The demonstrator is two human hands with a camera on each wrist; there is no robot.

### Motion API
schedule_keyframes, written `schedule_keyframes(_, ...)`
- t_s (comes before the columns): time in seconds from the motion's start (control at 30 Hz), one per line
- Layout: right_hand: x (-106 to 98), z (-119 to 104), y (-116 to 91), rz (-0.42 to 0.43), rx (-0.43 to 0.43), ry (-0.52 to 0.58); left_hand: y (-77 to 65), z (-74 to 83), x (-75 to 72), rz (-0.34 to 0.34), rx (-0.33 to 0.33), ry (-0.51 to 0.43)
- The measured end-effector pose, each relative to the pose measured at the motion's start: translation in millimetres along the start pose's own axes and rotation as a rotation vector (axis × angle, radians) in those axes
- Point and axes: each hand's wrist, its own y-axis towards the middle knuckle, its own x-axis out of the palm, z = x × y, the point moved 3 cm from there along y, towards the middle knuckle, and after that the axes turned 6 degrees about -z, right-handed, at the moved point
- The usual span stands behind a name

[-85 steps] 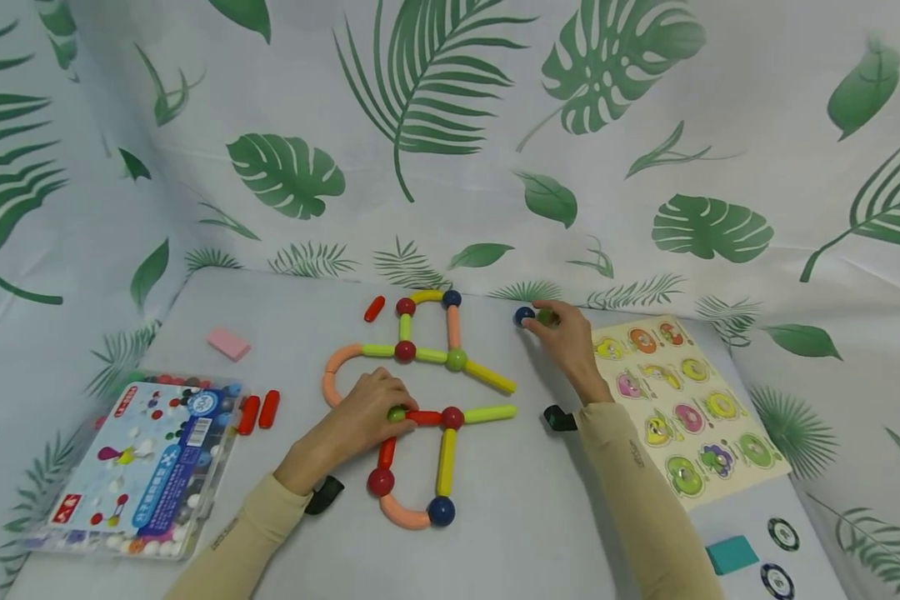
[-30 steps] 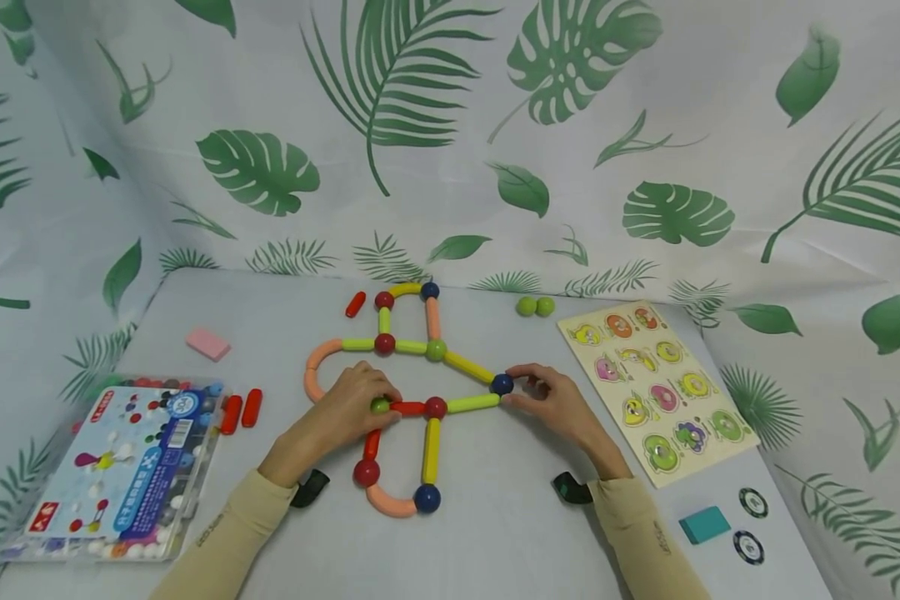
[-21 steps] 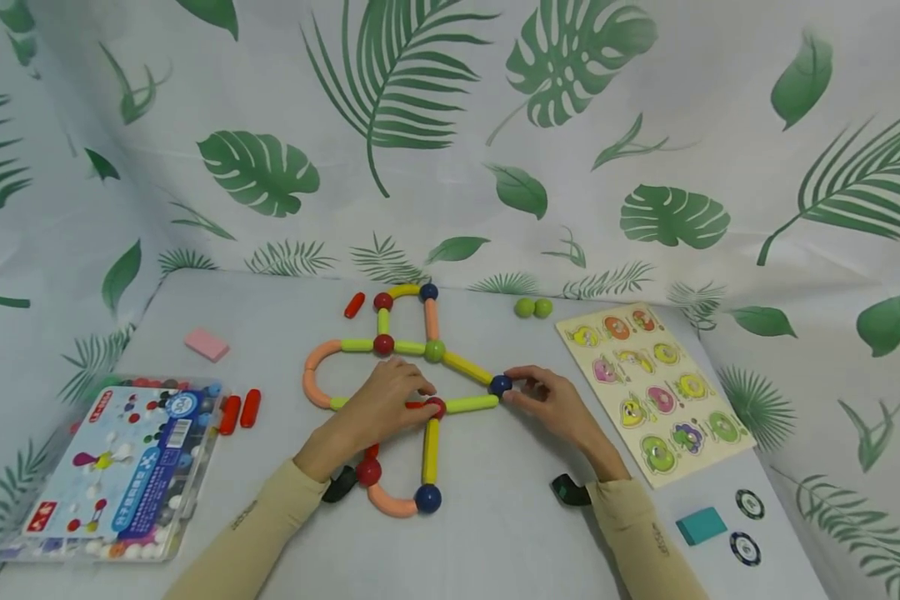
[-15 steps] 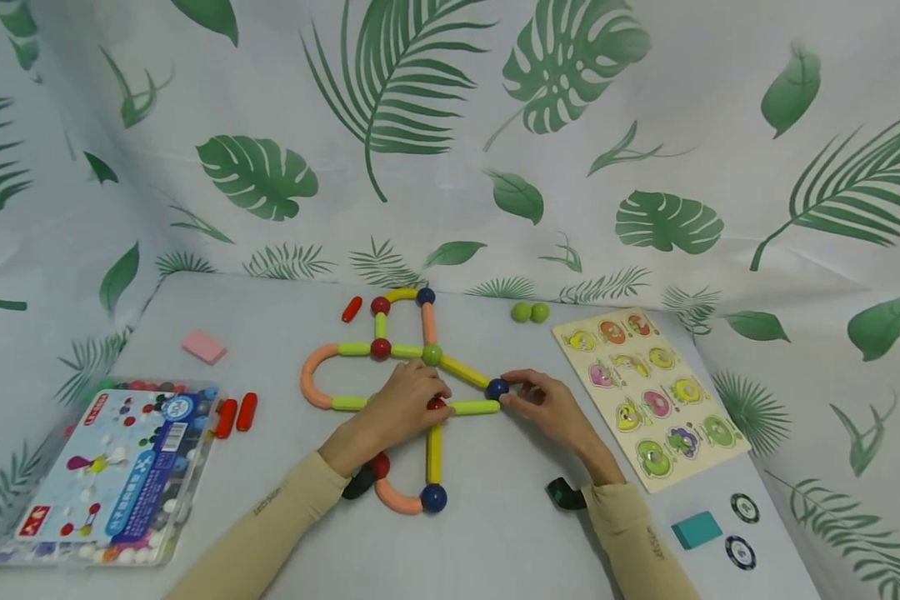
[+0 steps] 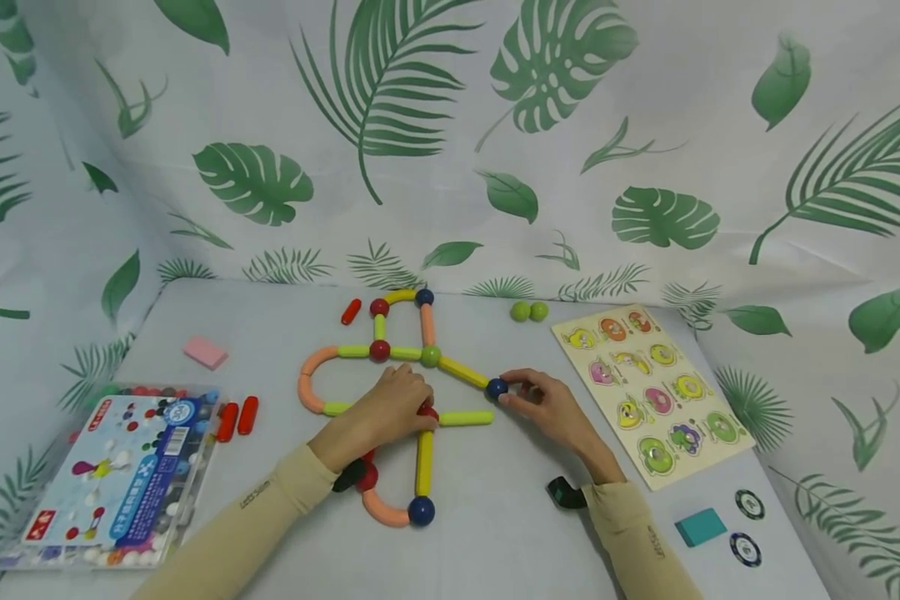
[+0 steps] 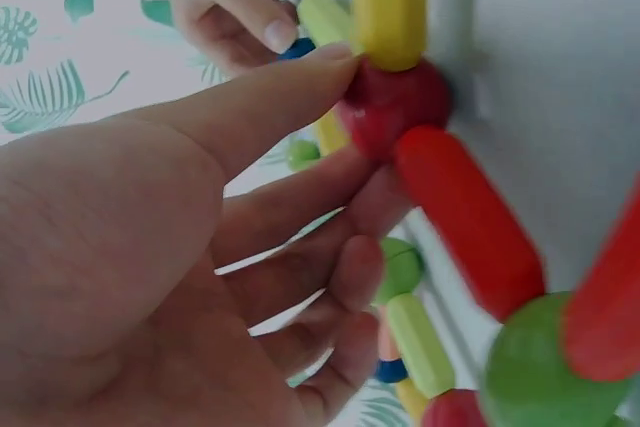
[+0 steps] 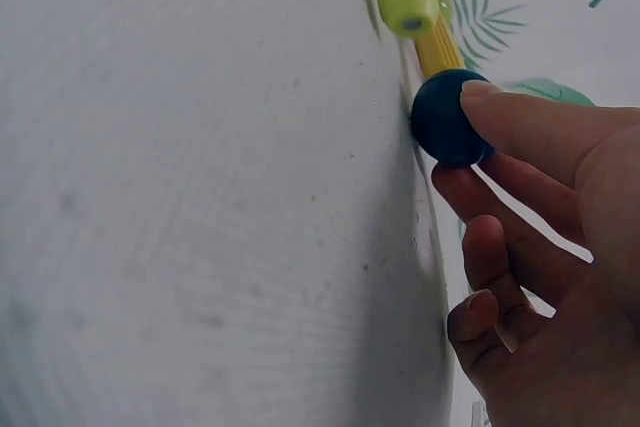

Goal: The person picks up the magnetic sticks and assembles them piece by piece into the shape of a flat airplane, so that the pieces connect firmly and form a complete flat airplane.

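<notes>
My left hand [image 5: 393, 406] pinches a red ball [image 6: 400, 102] between thumb and forefinger. A yellow stick [image 5: 424, 463], a red stick [image 6: 470, 217] and a light green stick [image 5: 467, 417] join at that ball. With thumb and fingers my right hand [image 5: 543, 406] holds a dark blue ball [image 7: 447, 119] at the end of another yellow stick [image 5: 462, 372]. The light green stick's free end stands a small gap from the blue ball. Lower down, a red ball [image 5: 366, 476], a curved salmon stick [image 5: 385, 509] and a blue ball [image 5: 422, 510] continue the chain.
Two green balls [image 5: 529, 311] lie at the back, near a fruit puzzle board [image 5: 607, 392]. A boxed ball set [image 5: 112, 475] is at left beside red sticks [image 5: 247, 415]. A pink block [image 5: 206, 352], teal block [image 5: 701, 527] and two round chips [image 5: 746, 549] also lie around.
My right hand brought the blue ball from the back right to the yellow stick's end. My left hand shifted from a green ball to the red ball; the light green stick moved off the blue ball.
</notes>
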Motion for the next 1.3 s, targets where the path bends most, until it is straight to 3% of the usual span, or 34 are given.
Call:
schedule_keyframes(0.4,7,1,-1,0.000,0.008,0.006,25.6,27.8,7.7,-0.051,0.062,0.145)
schedule_keyframes(0.87,4,0,-1,0.005,0.022,0.003,29.8,20.8,7.9,0.077,0.008,0.121)
schedule_keyframes(1.3,4,-6,2,0.004,0.022,0.008,32.2,21.7,7.1,0.086,-0.011,0.149)
